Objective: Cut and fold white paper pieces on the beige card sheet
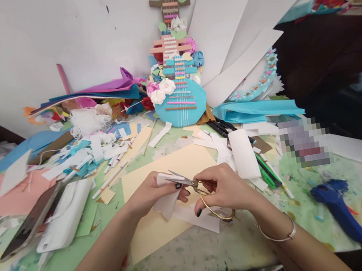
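Note:
My left hand [149, 194] is closed on a small piece of white paper [167, 201], held just above a cream sheet [162, 189] at the middle of the table. My right hand [225, 188] grips a pair of scissors [188, 181] with gold loop handles, thumb and fingers through the loops. The open blades point left and meet the top edge of the white piece. A bangle sits on my right wrist.
A blue glue gun [340, 208] lies front right. A phone [29, 221] and a white case [64, 213] lie at the left. Paper scraps, coloured sheets and a paper guitar model [179, 94] crowd the back against the wall. A green pen [265, 172] lies right of my hands.

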Action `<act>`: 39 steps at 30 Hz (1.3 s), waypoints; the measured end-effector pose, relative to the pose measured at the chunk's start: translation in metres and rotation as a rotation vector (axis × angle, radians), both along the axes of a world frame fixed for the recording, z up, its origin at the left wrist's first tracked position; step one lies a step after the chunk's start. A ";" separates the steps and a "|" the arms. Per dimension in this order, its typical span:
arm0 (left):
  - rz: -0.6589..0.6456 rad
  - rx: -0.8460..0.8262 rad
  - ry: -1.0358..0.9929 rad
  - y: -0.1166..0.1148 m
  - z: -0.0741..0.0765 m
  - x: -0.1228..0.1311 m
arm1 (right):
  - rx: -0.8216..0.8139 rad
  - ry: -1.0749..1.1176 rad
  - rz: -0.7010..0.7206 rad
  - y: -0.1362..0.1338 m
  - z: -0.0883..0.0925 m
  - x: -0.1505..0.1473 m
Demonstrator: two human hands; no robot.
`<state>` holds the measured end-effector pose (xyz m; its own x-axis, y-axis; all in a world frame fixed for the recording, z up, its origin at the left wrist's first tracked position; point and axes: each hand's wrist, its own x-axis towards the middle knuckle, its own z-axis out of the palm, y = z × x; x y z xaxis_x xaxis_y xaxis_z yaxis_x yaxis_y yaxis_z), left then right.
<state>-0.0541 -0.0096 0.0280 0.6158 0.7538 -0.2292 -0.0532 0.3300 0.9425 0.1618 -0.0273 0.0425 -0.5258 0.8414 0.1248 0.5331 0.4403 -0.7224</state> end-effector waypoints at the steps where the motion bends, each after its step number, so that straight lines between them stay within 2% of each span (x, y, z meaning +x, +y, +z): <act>1: 0.002 -0.003 0.001 0.000 0.000 0.000 | -0.007 0.002 0.003 0.000 0.000 0.000; 22: -0.023 -0.034 -0.052 -0.001 0.001 -0.001 | -0.051 0.034 0.066 0.003 -0.001 0.005; 39: -0.034 -0.066 -0.040 0.000 0.001 -0.002 | -0.077 0.004 0.022 0.001 0.002 0.003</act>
